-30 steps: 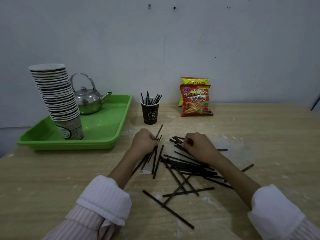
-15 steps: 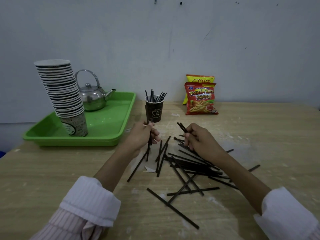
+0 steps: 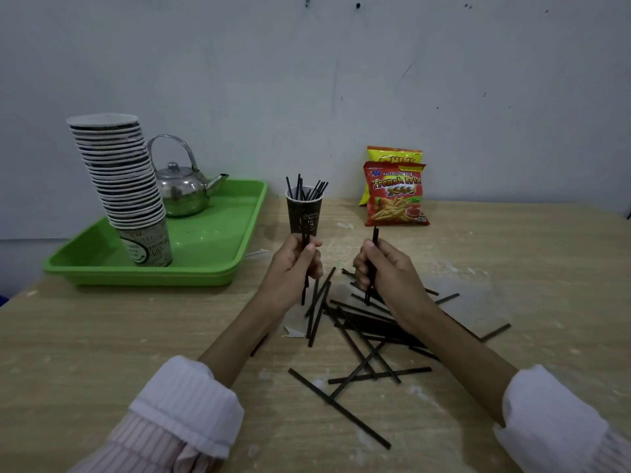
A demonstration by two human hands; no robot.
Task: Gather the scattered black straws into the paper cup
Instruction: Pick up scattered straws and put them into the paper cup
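Gripping noted: straws [image 3: 303,295] are pinched upright in the left hand [image 3: 293,268], just before the cup [image 3: 304,216]; one more is clenched in the right hand [image 3: 382,271]. Tips should be lifted over the rim and dropped in together. A pile [image 3: 368,336] lies on the bench [image 3: 102,353]. Nearby: tray [image 3: 136,276], cup stack [image 3: 116,172], kettle [image 3: 182,191], snack bags [image 3: 396,196]; none obstructs.

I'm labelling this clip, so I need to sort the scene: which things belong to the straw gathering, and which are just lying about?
In the job:
- paper cup, already holding several straws
- black straws scattered in front of it
- left hand and right hand, each gripping some of them

Lying about:
- stack of cups
- kettle
- green tray
- snack bags
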